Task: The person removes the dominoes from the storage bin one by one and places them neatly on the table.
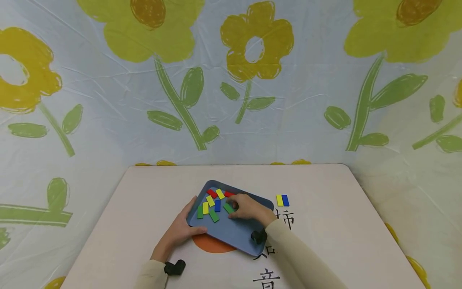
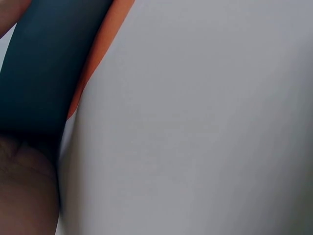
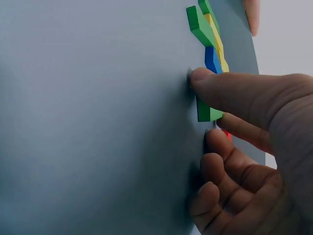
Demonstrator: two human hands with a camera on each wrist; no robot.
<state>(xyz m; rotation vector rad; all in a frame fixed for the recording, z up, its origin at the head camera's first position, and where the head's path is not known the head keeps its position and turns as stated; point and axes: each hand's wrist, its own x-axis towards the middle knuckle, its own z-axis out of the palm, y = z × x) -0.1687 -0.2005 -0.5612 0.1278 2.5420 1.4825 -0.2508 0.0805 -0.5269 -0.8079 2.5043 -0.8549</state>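
A blue-grey rectangular tray (image 1: 238,233) lies slanted on the table, holding several small flat blocks in its left half. My left hand (image 1: 182,226) grips the tray's left corner, thumb over the near rim and fingers along the outer left side. Over the tray, my right hand (image 1: 249,208) has thumb and index finger at either side of a green block (image 3: 203,111), pinching it at the tray floor. The other right fingers are curled. Beside it lie a blue block (image 1: 217,206), yellow blocks (image 1: 205,208), green blocks (image 1: 214,216) and red blocks (image 1: 212,193).
Right of the tray, a yellow block (image 1: 279,200) and a blue block (image 1: 285,200) lie side by side on the table (image 1: 343,233). Black printed characters and an orange circle (image 1: 213,245) mark the tabletop. A flowered cloth (image 1: 288,120) hangs behind.
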